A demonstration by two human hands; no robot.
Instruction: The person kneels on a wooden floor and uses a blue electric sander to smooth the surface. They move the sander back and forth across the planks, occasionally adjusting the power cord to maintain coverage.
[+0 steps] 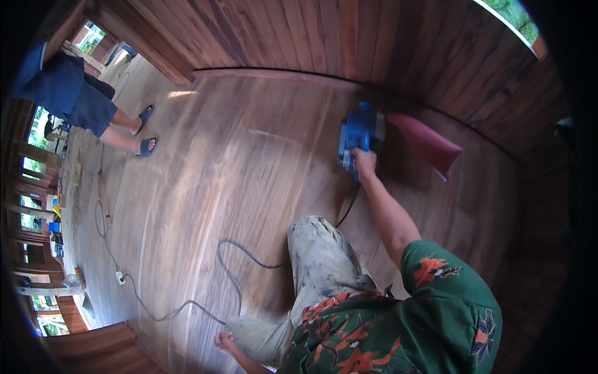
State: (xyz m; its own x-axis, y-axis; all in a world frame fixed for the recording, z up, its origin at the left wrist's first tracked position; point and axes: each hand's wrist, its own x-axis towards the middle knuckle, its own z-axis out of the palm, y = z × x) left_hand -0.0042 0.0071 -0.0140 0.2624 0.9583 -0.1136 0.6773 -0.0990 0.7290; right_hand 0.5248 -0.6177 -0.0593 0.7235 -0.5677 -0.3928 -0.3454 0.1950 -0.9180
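My right hand (364, 161) grips the handle of a blue corded power tool (361, 128) resting on the wooden floor near the wall. A maroon dust bag (423, 140) extends from the tool's right side, and its dark cord (249, 252) runs in loops over the floor. My left hand (224, 340) is low beside my left knee (249, 330), its fingers curled with nothing visible in them. I am down low on the floor (168, 218), my right knee (308, 234) pointing toward the tool.
A person (87, 109) in dark shorts and sandals stands at upper left. A plank wall (324, 37) borders the floor ahead and to the right. A white connector (121, 278) lies on the cord at left. Assorted items (55, 230) sit along the far left by window openings.
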